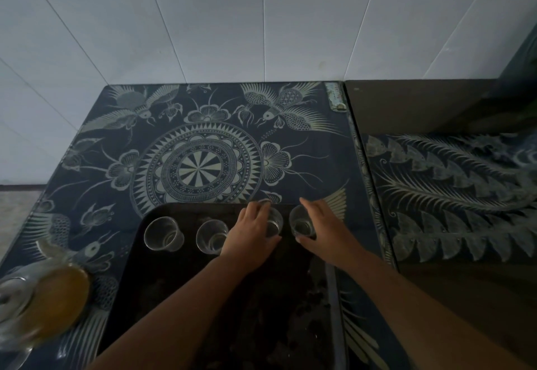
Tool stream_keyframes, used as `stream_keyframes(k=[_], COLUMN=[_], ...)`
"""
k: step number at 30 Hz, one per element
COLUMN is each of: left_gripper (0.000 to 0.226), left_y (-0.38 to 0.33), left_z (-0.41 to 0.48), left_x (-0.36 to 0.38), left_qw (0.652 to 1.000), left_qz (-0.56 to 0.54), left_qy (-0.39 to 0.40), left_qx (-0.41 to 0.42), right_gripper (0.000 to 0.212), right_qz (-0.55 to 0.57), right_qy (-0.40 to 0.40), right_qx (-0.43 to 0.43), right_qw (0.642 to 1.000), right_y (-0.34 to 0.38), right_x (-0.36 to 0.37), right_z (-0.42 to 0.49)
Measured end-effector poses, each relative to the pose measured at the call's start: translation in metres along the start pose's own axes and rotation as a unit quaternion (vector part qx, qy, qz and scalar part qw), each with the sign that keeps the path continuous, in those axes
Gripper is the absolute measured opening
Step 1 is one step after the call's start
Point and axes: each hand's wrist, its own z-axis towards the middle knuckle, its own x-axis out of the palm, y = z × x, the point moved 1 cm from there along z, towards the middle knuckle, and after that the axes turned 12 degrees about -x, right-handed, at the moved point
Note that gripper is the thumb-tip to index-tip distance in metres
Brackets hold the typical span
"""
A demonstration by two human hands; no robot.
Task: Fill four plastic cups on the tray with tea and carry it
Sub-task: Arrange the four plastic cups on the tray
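Clear plastic, all four cups empty, in a row at the tray's far edge. I've got my left hand wrapped on the third cup, right hand cupping the fourth cup. First cup and second cup untouched. Looks like placing only; pouring and carrying not started. Tea waits in the glass pot, left on the patterned table.

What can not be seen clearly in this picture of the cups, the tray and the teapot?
- Teapot, head view: blurred and cut off by the left edge; spout and handle unclear.
- Tray: near part cut off by the bottom edge and hidden under both forearms.
- Third cup: mostly covered by the left hand.
- Fourth cup: right hand hides its right side.
- Cup contents: too dim to tell.
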Motion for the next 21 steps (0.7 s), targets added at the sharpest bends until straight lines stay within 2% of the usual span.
stream_keyframes(k=[21], left_gripper=[0.084], left_y=[0.004], left_z=[-0.024], left_x=[0.003], left_qw=[1.0], left_qz=[-0.007], left_qy=[-0.005], left_qx=[-0.008], right_gripper=[0.079], right_qz=[-0.003], right_qy=[-0.015], right_qx=[0.007], right_qw=[1.0], right_y=[0.005], right_x=[0.019], right_z=[-0.031])
